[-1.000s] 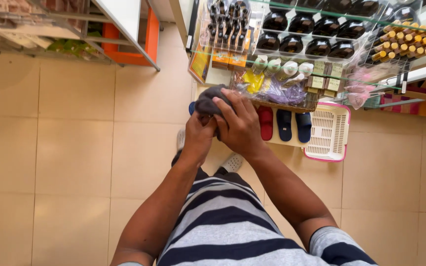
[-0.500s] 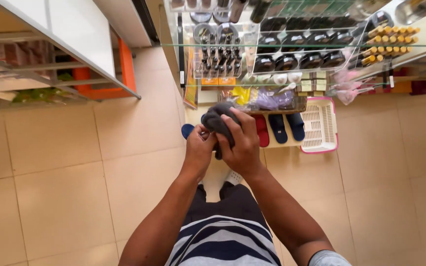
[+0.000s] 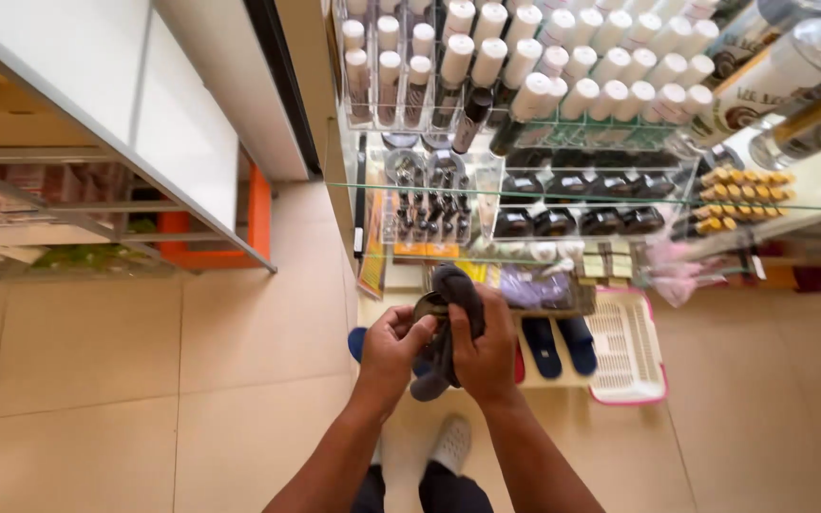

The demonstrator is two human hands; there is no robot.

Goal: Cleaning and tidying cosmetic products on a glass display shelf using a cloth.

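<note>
Both hands are closed around a dark grey cloth (image 3: 453,313) held in front of the person's body, above the tiled floor (image 3: 144,380): the left hand (image 3: 393,347) curls its fingers round a small round dark item (image 3: 427,306) (what it is cannot be told) at the cloth's left side, and the right hand (image 3: 486,351) grips the bunched cloth itself. Just beyond the hands stand glass shelves (image 3: 525,199) carrying rows of white-capped bottles (image 3: 544,66) and dark jars (image 3: 572,220), with dark slippers (image 3: 558,344) and a pink-edged white basket (image 3: 627,350) on the lowest level.
</note>
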